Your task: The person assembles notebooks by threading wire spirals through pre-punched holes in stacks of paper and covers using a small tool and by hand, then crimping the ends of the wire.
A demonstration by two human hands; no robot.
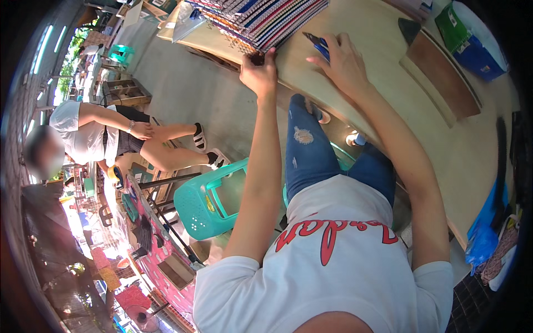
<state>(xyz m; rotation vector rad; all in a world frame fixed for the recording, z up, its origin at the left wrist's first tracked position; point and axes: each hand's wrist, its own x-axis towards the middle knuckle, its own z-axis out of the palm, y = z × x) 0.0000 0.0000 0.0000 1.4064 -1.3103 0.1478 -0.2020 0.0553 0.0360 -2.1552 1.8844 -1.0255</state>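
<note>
A stack of spiral-bound notebooks (272,25) with coils in several colours lies at the far edge of the wooden table (383,61). My left hand (259,73) is at the stack's near corner, thumb raised and fingers curled in. Something dark shows at those fingertips, but what they hold is hidden. To the right of the stack, my right hand (345,65) holds a small pair of pliers (317,42) with dark jaws and blue handles. The jaws point left toward the notebooks, apart from them.
A curved wooden piece (441,75) and a green-and-blue box (472,41) stand on the right of the table. Blue plastic (483,238) hangs at its right edge. A green stool (214,202) is at my left. Beyond it stands another person (111,130) near a pink-covered table (161,266).
</note>
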